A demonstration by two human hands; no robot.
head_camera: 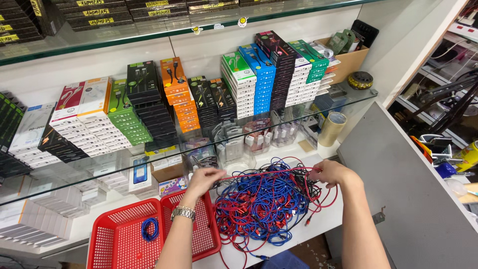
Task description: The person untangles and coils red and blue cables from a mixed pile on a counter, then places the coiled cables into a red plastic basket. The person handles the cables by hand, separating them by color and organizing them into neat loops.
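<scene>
We see the left hand (203,178) and the right hand (332,172) held apart at the same height, each pinching an end of a red cable (269,172) stretched taut between them. It runs just above a tangled pile of red and blue cables (264,206) on the white tabletop (318,219). Beside the pile sit two red baskets (117,239), one holding a coiled blue cable (149,229), below glass shelves (59,169) stacked with coloured boxes.

I see stacked small cardboard boxes (149,104) in orange, green, black, blue and white on a glass shelf (348,97). Two red plastic mesh baskets (112,239) sit on the white tabletop (323,219), near a tan tape roll (331,128).
</scene>
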